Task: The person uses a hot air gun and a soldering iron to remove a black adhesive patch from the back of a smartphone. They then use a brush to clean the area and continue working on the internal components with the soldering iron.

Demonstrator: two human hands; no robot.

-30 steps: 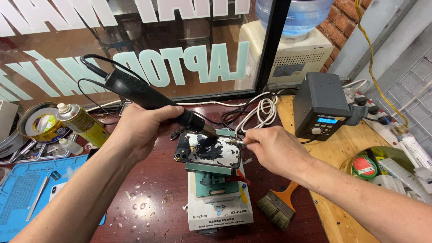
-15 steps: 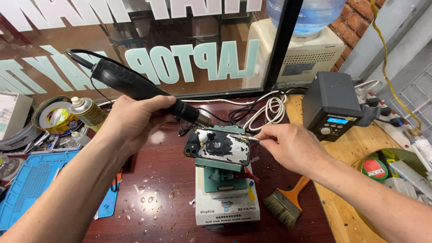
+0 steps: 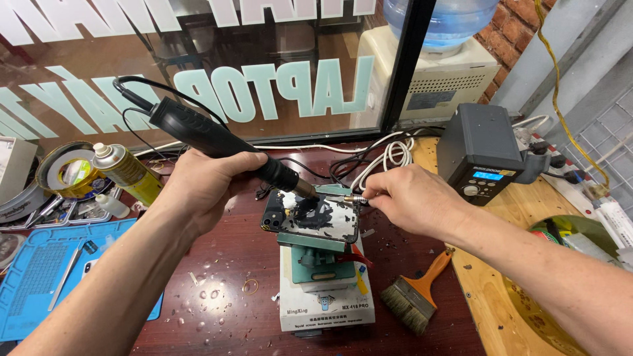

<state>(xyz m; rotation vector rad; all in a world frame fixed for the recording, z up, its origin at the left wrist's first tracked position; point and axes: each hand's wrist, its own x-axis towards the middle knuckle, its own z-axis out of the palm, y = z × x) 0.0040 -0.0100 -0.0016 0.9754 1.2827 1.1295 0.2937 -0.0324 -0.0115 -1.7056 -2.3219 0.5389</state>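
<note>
My left hand [image 3: 204,188] grips a black hot-air wand [image 3: 217,142], its nozzle pointing down onto a phone [image 3: 310,217] with a cracked, partly stripped back. The phone is clamped flat on top of a white and green fixture box [image 3: 326,296]. My right hand [image 3: 412,201] holds a thin metal tool [image 3: 353,198] whose tip touches the phone's upper right edge. The wand's black cable loops back toward the window.
A grey rework station [image 3: 481,155] with a lit display stands at the right. An orange-handled brush [image 3: 419,296] lies beside the fixture. On the left are a yellow spray can [image 3: 125,171], tape rolls [image 3: 69,171] and a blue mat [image 3: 46,277]. White cables [image 3: 389,155] coil behind.
The view has shifted slightly. The wand's nozzle has dropped closer onto the phone's back, and my right hand with the metal tool stays at the phone's right edge.
</note>
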